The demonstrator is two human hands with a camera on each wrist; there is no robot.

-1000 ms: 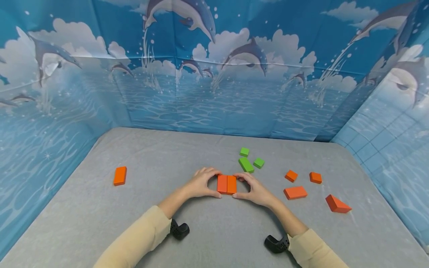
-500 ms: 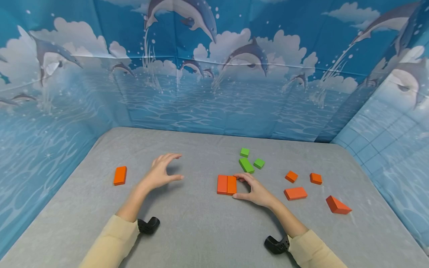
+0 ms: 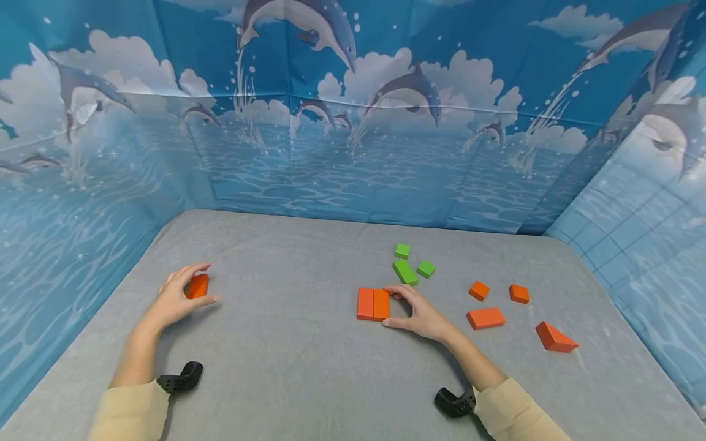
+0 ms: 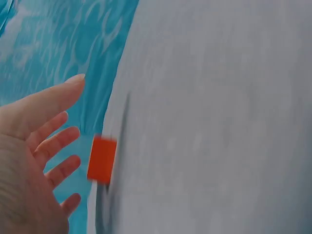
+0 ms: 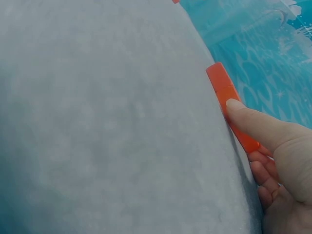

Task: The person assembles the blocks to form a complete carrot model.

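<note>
In the head view my left hand (image 3: 172,299) is at the far left, over a single orange rectangular block (image 3: 200,285). Its thumb and fingers are spread apart on either side of that block. The left wrist view shows a gap between the fingertips and the block (image 4: 102,159). Two rectangular blocks lie side by side at the centre, a red-orange one (image 3: 365,304) on the left and an orange one (image 3: 381,305) on the right. My right hand (image 3: 420,315) pinches the orange one between thumb and fingers at its near and far ends.
Behind the right hand lie a green rectangular block (image 3: 405,272) and two small green blocks (image 3: 402,250). To the right are two small orange blocks (image 3: 479,290), a red-orange rectangular block (image 3: 486,318) and a triangular block (image 3: 556,337). Dolphin-print curtains (image 3: 353,177) surround the grey table (image 3: 309,367).
My left hand has let go of the centre pair and moved left across the table to the lone orange block. The right hand has stayed in place on its block.
</note>
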